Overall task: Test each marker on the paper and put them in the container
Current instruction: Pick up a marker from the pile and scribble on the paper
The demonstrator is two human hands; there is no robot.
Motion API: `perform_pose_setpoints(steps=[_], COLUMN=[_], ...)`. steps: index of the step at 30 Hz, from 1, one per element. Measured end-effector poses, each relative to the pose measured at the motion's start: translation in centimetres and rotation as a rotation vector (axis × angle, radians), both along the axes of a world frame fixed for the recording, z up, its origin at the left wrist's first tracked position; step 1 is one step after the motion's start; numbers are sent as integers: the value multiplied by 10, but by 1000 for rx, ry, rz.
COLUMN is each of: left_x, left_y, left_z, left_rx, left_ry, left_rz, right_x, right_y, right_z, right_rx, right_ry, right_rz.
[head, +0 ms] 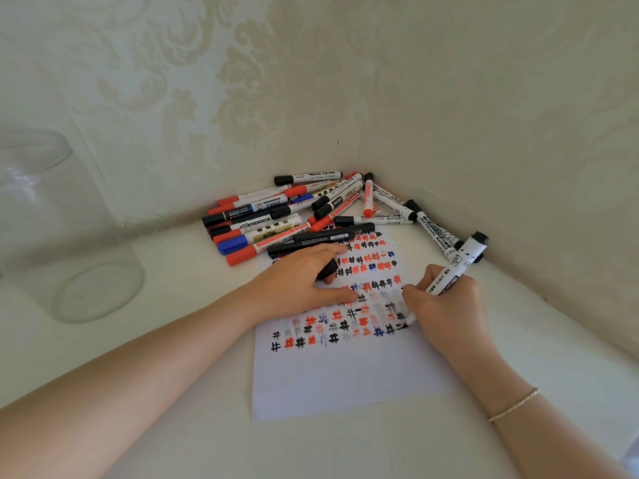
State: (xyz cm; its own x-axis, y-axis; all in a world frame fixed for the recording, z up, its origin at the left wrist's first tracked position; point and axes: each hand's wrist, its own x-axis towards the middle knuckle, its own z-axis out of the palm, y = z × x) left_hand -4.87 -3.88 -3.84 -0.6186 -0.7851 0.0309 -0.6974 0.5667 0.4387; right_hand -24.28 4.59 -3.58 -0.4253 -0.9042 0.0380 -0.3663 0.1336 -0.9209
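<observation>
A white sheet of paper (pixel 345 371) lies on the table, its upper half covered with rows of black, red and blue hash marks. My right hand (pixel 446 305) grips a white marker with a black end (pixel 460 262), tip down on the paper's right edge. My left hand (pixel 297 281) lies flat on the paper's upper left and pinches a black cap (pixel 326 269) between its fingers. A pile of several capped markers (pixel 294 216) in black, red and blue fills the corner behind the paper. A clear container (pixel 52 229) stands at the far left.
Two patterned cream walls (pixel 345 81) meet in a corner right behind the marker pile. The white table (pixel 173 426) stretches toward me. One whiteboard marker (pixel 437 233) leans along the right wall near my right hand.
</observation>
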Motion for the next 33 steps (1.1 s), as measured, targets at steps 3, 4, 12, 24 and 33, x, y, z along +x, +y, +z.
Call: perform_pose_setpoints(steps=[3,4,12,24,33], left_x=[0,0,0,2,3], left_y=[0,0,-1,5,3], left_z=[-1,-1,-3,-6,-8], left_rx=[-4,-3,-14,-320,-345], left_ry=[-1,-2,0,110,96], left_rz=[-1,0,5,-65,-50], right_x=[0,0,-1,-5,24], right_y=[1,1,1,-7,-24], right_z=[2,2,0,17,35], right_rx=[22,26,13,-135,-204], right_ry=[-52,-54,-31,-336,-634], right_rz=[16,21,-1,74,217])
